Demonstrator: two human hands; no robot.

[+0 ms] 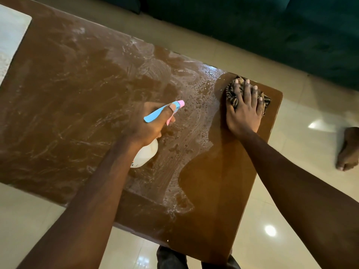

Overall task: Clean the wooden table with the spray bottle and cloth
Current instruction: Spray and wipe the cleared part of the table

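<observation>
The brown wooden table [68, 98] fills most of the view, streaked with white dust and wet droplets. A glossy wiped strip runs along its right end. My left hand [149, 125] grips a white spray bottle [146, 155] with a blue and pink trigger head [165, 110], held over the table's middle with the nozzle toward the far right. My right hand [243, 111] presses flat on a brown striped cloth [232, 96] near the table's far right corner.
Beige glossy floor tiles [303, 144] surround the table. A dark green sofa [272, 35] stands beyond the far edge. A bare foot [347, 150] rests on the floor at right. A pale rug or surface [9, 39] lies at the far left.
</observation>
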